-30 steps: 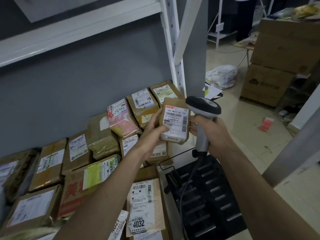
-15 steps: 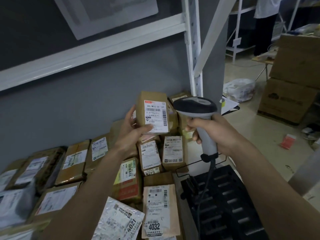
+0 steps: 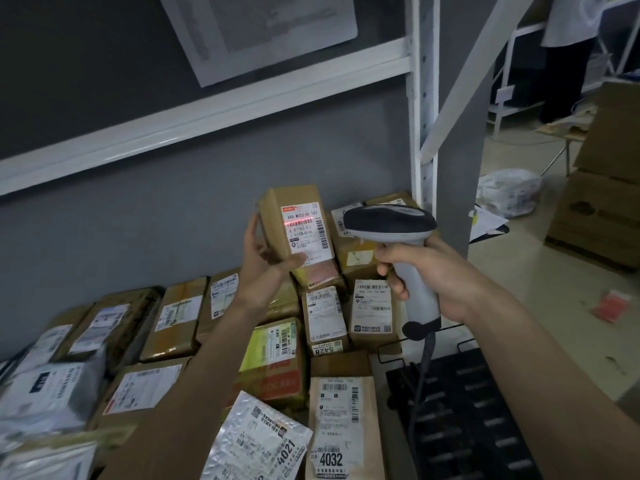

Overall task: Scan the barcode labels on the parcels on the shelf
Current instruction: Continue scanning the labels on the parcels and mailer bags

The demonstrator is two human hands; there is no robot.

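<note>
Left hand: grips small cardboard parcel upright, frame centre.
Right hand: wraps barcode scanner handle, just beside parcel's right edge.

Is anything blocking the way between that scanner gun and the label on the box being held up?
Nothing visible does. The right hand aims the scanner at the small brown box that the left hand holds up, and a red scan line already falls on the label's barcode. The left thumb covers only the label's lower edge, below the barcode.
</note>
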